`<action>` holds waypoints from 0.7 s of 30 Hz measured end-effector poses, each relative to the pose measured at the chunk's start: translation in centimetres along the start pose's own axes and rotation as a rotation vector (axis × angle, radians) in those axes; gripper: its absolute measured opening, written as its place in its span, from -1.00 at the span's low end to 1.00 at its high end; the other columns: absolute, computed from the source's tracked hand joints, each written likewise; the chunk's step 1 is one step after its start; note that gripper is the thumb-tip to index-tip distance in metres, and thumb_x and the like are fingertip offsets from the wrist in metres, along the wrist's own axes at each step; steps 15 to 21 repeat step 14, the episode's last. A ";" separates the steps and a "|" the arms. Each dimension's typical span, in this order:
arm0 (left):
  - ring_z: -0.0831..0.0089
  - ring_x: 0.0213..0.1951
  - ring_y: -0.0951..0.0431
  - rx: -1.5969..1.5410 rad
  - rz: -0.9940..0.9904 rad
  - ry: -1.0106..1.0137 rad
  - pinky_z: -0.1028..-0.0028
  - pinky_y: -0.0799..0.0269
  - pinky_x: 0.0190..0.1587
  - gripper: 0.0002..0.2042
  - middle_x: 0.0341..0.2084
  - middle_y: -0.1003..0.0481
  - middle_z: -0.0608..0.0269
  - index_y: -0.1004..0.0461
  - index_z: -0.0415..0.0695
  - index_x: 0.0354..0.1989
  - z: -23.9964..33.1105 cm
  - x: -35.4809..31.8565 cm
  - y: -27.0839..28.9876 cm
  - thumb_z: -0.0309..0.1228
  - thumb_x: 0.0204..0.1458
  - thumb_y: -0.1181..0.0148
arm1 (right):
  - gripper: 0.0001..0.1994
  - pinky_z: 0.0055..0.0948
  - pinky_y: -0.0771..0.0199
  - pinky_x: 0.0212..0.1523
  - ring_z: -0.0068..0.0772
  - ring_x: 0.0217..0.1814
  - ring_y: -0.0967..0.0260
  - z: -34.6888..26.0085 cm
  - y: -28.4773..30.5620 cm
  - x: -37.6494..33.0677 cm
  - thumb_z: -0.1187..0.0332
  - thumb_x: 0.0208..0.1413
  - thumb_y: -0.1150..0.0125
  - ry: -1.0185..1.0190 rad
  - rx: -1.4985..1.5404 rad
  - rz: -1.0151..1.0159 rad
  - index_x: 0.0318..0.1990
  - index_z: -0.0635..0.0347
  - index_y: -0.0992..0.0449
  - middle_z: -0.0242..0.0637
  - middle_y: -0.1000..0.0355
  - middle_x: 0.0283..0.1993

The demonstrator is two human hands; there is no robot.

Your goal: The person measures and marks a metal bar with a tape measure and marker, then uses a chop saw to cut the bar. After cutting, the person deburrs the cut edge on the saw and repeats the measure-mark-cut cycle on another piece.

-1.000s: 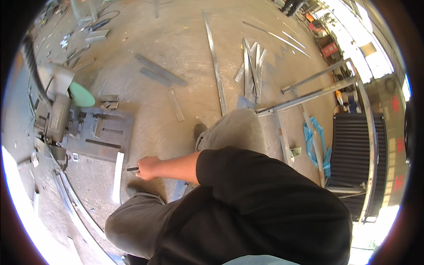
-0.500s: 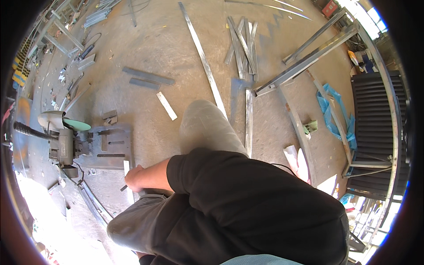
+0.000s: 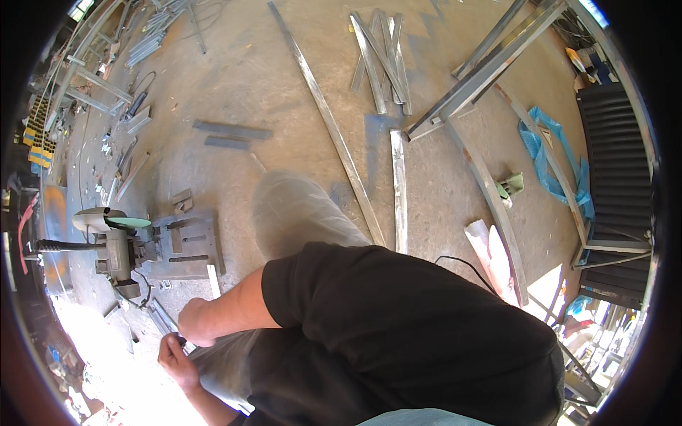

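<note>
A short pale metal strip (image 3: 213,280) lies on the concrete floor (image 3: 284,92) at the front edge of a chop saw's grey base (image 3: 186,245), just above the person's two hands. The right hand (image 3: 197,323) is curled into a loose fist near the strip's lower end; whether it holds anything cannot be told. The left hand (image 3: 174,358) sits just below it, fingers bent around the end of a thin grey bar (image 3: 165,323) that runs up and left across the floor.

The chop saw (image 3: 117,245) stands to the left of the hands, its green-edged disc guard (image 3: 110,220) raised and its black handle (image 3: 60,246) pointing left. The person crouches, and the black sleeve and shirt (image 3: 398,334) fill the lower middle of the view, hiding the floor beneath. A blurred grey trouser knee (image 3: 298,209) rises between the saw and a long steel strip (image 3: 327,128) that runs diagonally across the floor. Farther off lie a bundle of cut strips (image 3: 383,60), a welded angle-iron frame (image 3: 490,71), two flat grey bars (image 3: 231,135) and a blue plastic sheet (image 3: 550,160). A dark corrugated panel (image 3: 614,163) stands at the right edge.

Compared with half a second ago, the view has swung right and down: the saw sits lower and farther left, and the left hand, unseen before, has come into view beside the right one.
</note>
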State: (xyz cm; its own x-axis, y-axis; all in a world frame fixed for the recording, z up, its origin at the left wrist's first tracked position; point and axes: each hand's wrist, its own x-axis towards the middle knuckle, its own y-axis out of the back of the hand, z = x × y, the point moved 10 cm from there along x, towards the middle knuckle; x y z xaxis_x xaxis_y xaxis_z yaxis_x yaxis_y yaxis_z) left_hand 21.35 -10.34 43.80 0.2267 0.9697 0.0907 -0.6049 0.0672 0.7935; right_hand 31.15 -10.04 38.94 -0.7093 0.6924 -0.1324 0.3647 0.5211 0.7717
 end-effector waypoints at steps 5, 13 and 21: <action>0.47 -0.57 -0.24 0.095 -0.048 -0.011 0.32 -0.15 -0.49 -0.59 -0.68 -0.31 0.16 -0.27 -0.30 -0.52 2.6 0.0 -2.2 -0.36 0.44 0.09 | -0.76 -0.16 -0.65 -0.14 -0.14 -0.06 -0.67 -0.4 1.1 -1.9 0.30 0.01 -0.38 0.044 -0.035 -0.009 -0.17 0.13 -0.76 -0.19 -0.69 -0.16; 0.52 -0.60 -0.26 0.017 -0.109 0.165 0.38 -0.12 -0.51 -0.54 -0.73 -0.31 0.27 -0.29 -0.23 -0.55 0.0 -1.4 -1.2 -0.27 0.47 0.09 | -0.73 -0.13 -0.66 -0.11 -0.09 0.00 -0.66 -0.2 0.7 -2.3 0.27 0.05 -0.38 0.106 -0.033 -0.103 -0.10 0.11 -0.76 -0.23 -0.69 -0.08; 0.51 -0.61 -0.28 0.000 -0.086 0.227 0.41 -0.13 -0.51 -0.53 -0.72 -0.34 0.29 -0.31 -0.22 -0.55 -1.0 -1.6 -1.0 -0.24 0.47 0.09 | -0.73 -0.12 -0.66 -0.11 -0.08 0.00 -0.66 -0.4 0.5 -2.3 0.27 0.06 -0.37 0.113 -0.025 -0.116 -0.10 0.12 -0.76 -0.23 -0.69 -0.08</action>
